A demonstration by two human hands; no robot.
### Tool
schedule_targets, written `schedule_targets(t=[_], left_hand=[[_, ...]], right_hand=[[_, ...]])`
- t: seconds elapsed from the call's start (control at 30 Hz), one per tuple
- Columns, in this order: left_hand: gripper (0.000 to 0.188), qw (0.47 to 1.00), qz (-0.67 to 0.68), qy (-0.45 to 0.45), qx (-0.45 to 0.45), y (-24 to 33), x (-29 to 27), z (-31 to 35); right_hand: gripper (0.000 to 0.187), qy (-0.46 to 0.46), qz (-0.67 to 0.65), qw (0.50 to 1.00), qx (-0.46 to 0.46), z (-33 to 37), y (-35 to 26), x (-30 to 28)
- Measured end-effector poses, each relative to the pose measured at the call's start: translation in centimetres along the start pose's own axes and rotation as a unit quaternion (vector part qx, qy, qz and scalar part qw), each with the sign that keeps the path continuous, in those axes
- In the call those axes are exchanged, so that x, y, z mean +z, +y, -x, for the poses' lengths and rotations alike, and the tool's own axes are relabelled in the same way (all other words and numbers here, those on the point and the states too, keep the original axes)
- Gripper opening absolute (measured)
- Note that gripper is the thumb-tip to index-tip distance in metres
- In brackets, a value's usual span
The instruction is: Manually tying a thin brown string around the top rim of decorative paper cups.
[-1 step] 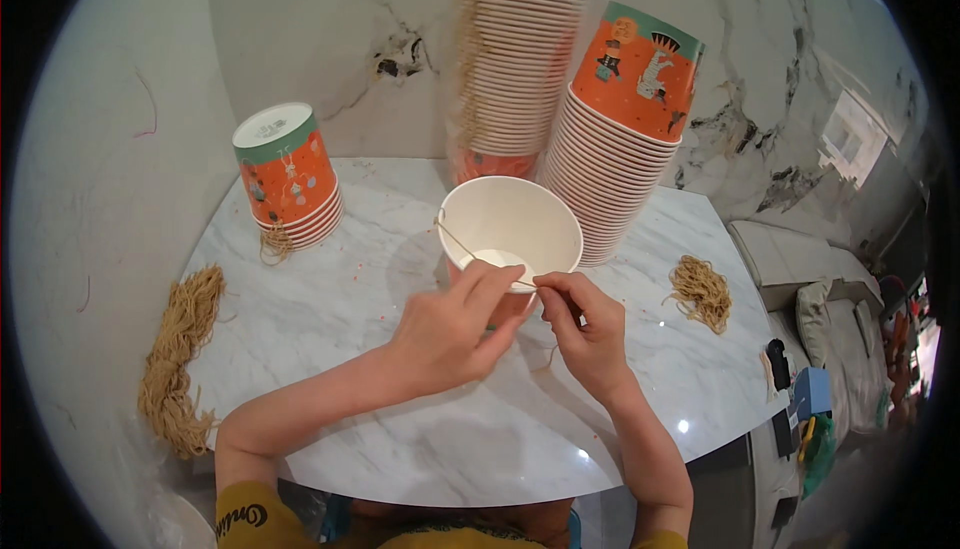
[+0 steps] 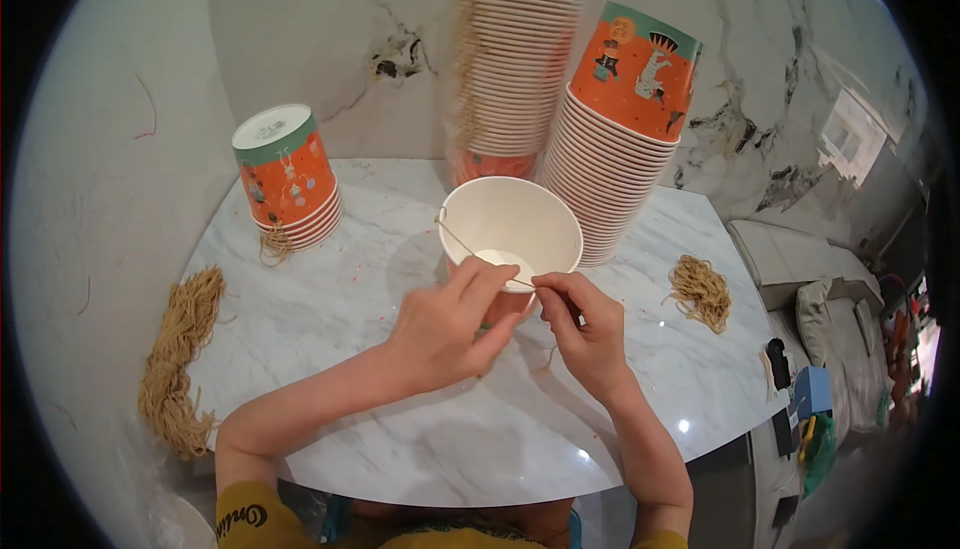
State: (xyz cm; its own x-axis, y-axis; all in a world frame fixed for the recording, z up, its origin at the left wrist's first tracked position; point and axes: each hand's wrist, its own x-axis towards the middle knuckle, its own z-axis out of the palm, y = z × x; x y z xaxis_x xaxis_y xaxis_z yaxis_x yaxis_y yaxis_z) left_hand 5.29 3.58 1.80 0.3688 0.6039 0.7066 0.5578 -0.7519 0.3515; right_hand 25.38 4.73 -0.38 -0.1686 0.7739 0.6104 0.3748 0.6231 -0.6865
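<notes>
**Over the near rim of the cup, both hands on one string**

At the near rim of the white-lined paper cup [image 2: 510, 232], my left hand [image 2: 445, 329] and right hand [image 2: 588, 334] meet, each with fingertips pinched shut on the same thin tan string [image 2: 480, 257]. The string runs taut from a point on the cup's far-left rim, slanting across the open mouth down to my fingers, so I judge I hold it tight to keep it straight across the opening. My left fingers curl over the string from above; my right thumb and forefinger nip its end just beside them, and a loose tail seems to hang below my right hand, though it is too thin to be sure. The cup stands upright on the marble table [image 2: 400, 429], its orange side showing under my left hand.

Farther out, a short stack of upturned orange cups [image 2: 288, 181] sits to the left with a little tangle of string at its foot. Two tall stacks [image 2: 625, 149] rise behind the cup, close enough to reach. A long hank of string [image 2: 178, 359] lies at the table's left edge and a smaller bundle [image 2: 700, 292] at the right.

Against the other picture, nothing differs: hands, string and cup lie the same.
</notes>
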Motion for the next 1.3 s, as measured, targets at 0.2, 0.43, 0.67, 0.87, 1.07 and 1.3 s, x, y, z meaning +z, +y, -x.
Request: schedule_targets(t=[0.2,0.43,0.67,0.87,1.07,1.3], left_hand=[[0.023,1.0,0.006,0.013,-0.026,-2.4,-0.1,-0.3],[0.019,0.99,0.089,0.021,-0.108,-5.2,-1.8,-1.2],[0.013,0.995,0.041,0.066,-0.066,-3.0,-1.5,-1.1],[0.028,0.999,0.043,0.018,-0.011,-0.3,0.0,-0.1],[0.019,0.996,0.065,0.009,-0.057,-2.7,-0.1,-0.1],[0.014,0.993,0.099,-0.007,-0.06,-4.9,-0.8,-0.7]], right_hand=[[0.016,0.008,0.001,1.0,-0.014,-0.4,0.8,-0.8],[0.018,0.029,-0.047,0.997,0.06,-0.7,1.2,-1.3],[0.02,0.013,-0.034,0.997,0.071,-0.2,0.5,-0.5],[0.02,0.005,-0.021,0.999,0.045,0.0,-0.1,0.0],[0.019,0.007,-0.028,0.999,0.037,-0.1,0.5,-0.2],[0.024,-0.017,-0.074,0.992,0.104,-0.1,0.3,-0.3]])
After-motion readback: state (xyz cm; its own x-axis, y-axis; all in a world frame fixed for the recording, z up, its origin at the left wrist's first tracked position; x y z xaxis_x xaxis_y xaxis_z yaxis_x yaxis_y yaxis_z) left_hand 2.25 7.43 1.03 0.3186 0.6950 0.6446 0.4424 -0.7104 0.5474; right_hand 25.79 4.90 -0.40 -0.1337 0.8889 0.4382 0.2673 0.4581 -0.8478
